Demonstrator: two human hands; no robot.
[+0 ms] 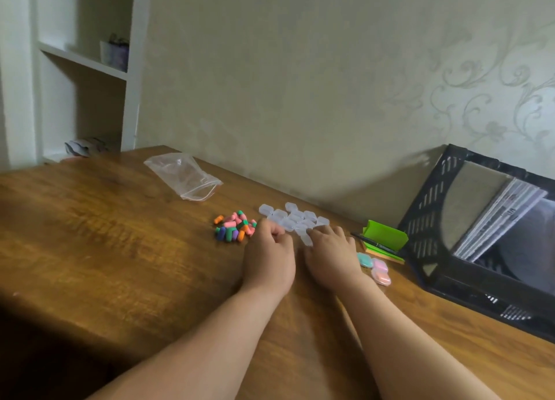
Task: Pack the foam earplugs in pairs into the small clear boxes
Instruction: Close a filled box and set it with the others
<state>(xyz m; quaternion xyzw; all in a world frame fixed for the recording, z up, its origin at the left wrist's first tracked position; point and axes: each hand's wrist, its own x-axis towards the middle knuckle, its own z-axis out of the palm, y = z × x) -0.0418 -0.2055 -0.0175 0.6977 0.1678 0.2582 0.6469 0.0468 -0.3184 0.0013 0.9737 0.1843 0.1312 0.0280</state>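
A pile of coloured foam earplugs (pixel 235 227) lies on the wooden table (pixel 120 234). Just right of it is a cluster of several small clear boxes (pixel 292 218), all looking empty. My left hand (pixel 268 260) rests between the pile and the boxes with its fingers curled under; whatever they hold is hidden. My right hand (pixel 333 257) has its fingertips on one clear box (pixel 307 240) at the cluster's near edge and seems to pinch it. Three shut boxes with teal, pink and orange earplugs inside (pixel 375 269) lie right of my right wrist.
An empty zip bag (pixel 186 176) lies at the back of the table. A green note holder with a pen (pixel 384 239) and a black file crate (pixel 480 234) holding papers stand at the right against the wall. White shelves (pixel 87 66) are at the far left.
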